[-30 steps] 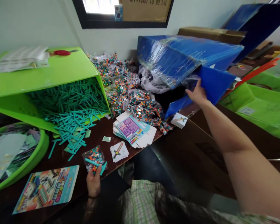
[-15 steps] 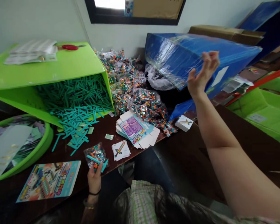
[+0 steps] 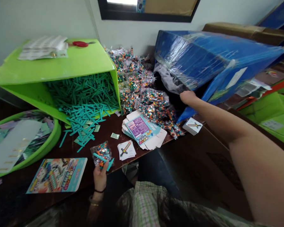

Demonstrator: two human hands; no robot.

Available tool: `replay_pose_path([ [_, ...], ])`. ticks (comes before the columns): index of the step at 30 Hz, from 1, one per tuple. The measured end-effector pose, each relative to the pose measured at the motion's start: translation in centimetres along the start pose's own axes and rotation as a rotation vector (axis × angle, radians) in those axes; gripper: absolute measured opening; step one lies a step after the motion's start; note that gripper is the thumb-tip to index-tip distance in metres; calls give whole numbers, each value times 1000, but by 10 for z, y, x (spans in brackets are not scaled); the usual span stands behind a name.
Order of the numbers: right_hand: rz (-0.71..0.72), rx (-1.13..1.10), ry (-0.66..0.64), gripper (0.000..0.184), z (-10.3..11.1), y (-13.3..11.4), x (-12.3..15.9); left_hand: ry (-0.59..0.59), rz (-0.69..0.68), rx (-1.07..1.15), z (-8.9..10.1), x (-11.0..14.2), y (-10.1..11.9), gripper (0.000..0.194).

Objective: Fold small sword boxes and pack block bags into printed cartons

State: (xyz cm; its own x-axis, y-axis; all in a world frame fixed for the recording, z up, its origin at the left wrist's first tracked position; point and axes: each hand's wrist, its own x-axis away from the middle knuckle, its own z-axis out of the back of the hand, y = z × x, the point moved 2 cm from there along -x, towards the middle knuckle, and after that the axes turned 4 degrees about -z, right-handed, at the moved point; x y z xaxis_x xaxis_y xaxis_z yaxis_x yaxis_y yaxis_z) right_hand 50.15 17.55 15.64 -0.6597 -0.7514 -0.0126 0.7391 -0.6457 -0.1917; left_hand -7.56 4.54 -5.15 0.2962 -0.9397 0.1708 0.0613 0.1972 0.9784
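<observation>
My left hand [image 3: 100, 176] is closed on a clear bag of small coloured bricks [image 3: 103, 153] and a teal T-shaped plastic stick [image 3: 101, 158] lying across it, near the table's front edge. My right arm stretches to the tipped blue box [image 3: 186, 60], and my right hand [image 3: 188, 97] is at its dark opening by the crumpled plastic liner [image 3: 167, 77]. Its fingers are hidden, so what they touch cannot be told. Left of the box opening lies a heap of bagged coloured bricks [image 3: 134, 85].
A green box [image 3: 90, 60] spills teal sticks [image 3: 82, 91] at left. Nearby are a green basin [image 3: 53, 138], a printed flat box [image 3: 58, 175], sword cards [image 3: 126, 150], folded cartons [image 3: 142, 129], a card stack [image 3: 192, 125] and small green packets [image 3: 115, 136]. Red-handled scissors [image 3: 80, 43] lie on the green box.
My right hand has dropped from in front of the blue box's upper side to its opening. My left hand still holds the bag and stick. The view has shifted slightly left.
</observation>
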Motion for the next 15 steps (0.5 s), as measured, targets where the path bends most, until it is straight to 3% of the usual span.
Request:
replay_pose_path([
  [7,-309,-175,58,37,26,61,22,-25,12,37,1,-4,-7,48],
  [10,-376,-363,31,31,25,60,20,9,-5,43,0,-4,-5,47],
  [15,-372,-628,-3,34,22,38,6,-9,1,51,0,-2,-4,48],
])
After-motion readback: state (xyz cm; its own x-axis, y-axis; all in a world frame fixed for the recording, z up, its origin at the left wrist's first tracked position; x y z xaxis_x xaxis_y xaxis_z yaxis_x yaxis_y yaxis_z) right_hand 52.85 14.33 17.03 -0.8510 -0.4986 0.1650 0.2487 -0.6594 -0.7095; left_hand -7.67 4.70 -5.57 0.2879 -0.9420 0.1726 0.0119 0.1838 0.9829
